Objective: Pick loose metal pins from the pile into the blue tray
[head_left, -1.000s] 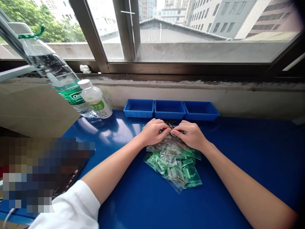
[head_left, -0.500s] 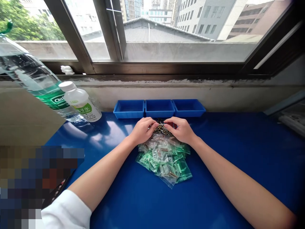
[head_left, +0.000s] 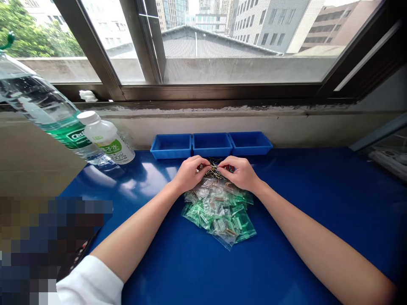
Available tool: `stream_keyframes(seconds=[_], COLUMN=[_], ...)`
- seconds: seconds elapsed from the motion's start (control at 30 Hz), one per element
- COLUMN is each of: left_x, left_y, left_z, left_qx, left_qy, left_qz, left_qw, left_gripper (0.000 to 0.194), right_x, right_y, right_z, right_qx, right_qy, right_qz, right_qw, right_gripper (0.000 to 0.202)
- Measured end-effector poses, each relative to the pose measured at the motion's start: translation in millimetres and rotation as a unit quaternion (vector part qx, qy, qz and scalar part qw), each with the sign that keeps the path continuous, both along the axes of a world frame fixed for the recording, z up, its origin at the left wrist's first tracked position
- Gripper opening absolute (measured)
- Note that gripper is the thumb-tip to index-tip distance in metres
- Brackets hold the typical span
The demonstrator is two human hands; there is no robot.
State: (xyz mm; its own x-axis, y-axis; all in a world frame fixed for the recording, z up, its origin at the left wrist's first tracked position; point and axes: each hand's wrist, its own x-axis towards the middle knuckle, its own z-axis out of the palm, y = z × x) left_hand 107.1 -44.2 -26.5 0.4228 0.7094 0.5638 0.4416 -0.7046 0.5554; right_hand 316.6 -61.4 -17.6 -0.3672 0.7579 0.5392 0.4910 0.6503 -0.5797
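My left hand [head_left: 190,173] is closed in a pinch, thumb against fingertips, at the left side of a pile of thin metal pins or screws [head_left: 214,173] in black, silver and brass tones. Opposite it, my right hand [head_left: 238,171] pinches in the same way at the pile's right side. Only a small gap separates the two sets of fingertips. Whatever they hold is too small to make out against the pile. Just below the hands, overlapping small clear and green plastic bags [head_left: 219,212] contain copper-coloured and silvery slim parts.
Three joined blue trays [head_left: 211,145] stand along the back of the blue table [head_left: 197,275]. On the back left are a large water bottle [head_left: 47,101] and a smaller white-capped bottle [head_left: 110,140]. Behind them runs a window frame [head_left: 222,91].
The pinching fingertips have shifted slightly, and the thin silvery piece seen between them earlier is harder to pick out. Bags and trays stay put; the view has tilted a little.
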Motion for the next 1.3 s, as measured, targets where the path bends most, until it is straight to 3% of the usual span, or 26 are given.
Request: stream_keyframes(seconds=[0.13,0.3,0.53,0.73,0.93,1.3], left_x=[-0.6,-4.5,-9.6,-10.0,-9.0,-7.3], left_y=[-1.1,1.8,6.0,5.2,6.3,5.5], left_z=[1.4,-2.7,-9.8,-9.6,-9.5,-8.4], left_qx=[-0.001,-0.003,-0.017,-0.061,-0.052,-0.056], left_qy=[0.013,-0.012,-0.030,0.007,0.058,0.100], left_qz=[0.008,0.039,0.069,0.025,0.034,0.051], left_qw=[1.000,0.999,0.997,0.998,0.996,0.992], left_gripper=[0.012,0.014,0.014,0.023,0.023,0.025], right_x=[0.6,4.3,16.6,30.5,38.1,41.9], right_y=[0.4,3.5,14.2,23.1,27.3,29.3], right_z=[0.6,-1.4,-13.1,-18.4,-18.1,-20.8], right_qx=[-0.017,-0.023,0.004,0.011,-0.006,-0.029], right_qy=[0.008,0.067,0.117,0.102,0.080,0.085], right_qz=[-0.021,-0.113,-0.299,-0.394,-0.431,-0.428], right_qw=[1.000,0.991,0.947,0.914,0.899,0.899], right_gripper=[0.012,0.015,0.021,0.022,0.020,0.022])
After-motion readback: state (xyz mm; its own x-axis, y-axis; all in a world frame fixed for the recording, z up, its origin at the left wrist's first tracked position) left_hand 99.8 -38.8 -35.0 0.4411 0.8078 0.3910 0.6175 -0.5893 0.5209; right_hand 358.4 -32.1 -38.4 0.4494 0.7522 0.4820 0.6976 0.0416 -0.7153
